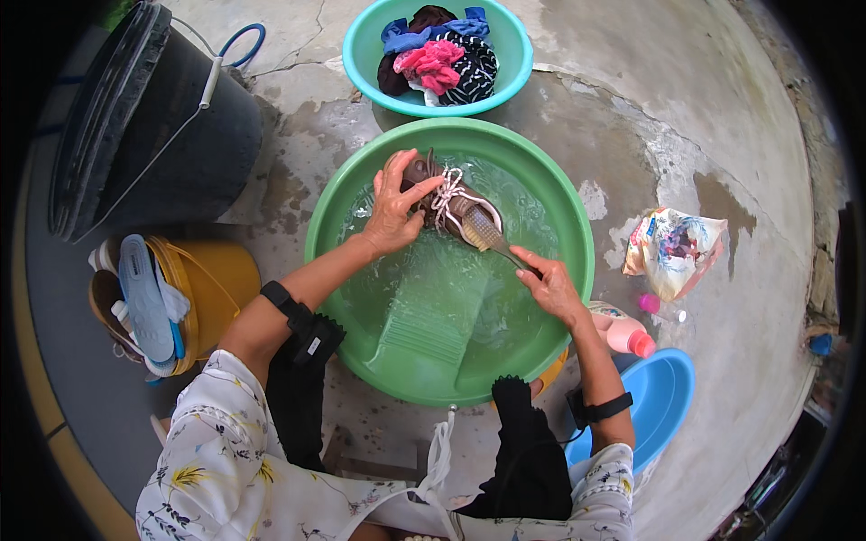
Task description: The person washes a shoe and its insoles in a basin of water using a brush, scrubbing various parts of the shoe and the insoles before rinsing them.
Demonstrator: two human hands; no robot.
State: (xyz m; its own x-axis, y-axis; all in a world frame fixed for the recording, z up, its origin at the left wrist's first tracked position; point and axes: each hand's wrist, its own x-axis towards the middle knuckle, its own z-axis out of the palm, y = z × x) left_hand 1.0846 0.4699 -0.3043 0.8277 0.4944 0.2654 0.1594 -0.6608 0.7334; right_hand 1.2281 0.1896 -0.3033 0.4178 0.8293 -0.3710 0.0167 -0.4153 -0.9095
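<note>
A large green plastic basin (449,397) holds water, with a ribbed washboard (429,331) under the surface at its near side. Over the back of the basin my left hand (398,206) grips the upper end of a brown shoe (460,204) with white laces. A scrubbing brush (482,226) rests with its bristles against the toe part of the shoe. Its handle is in my right hand (549,283), at the basin's right side. The shoe's underside is hidden from view.
Behind stands a turquoise basin (524,57) of clothes. At left are a black bucket (183,122) and a yellow bucket (233,277) with shoes and an insole (145,297). A plastic packet (680,250), a pink bottle (622,331) and a blue basin (666,399) are at right.
</note>
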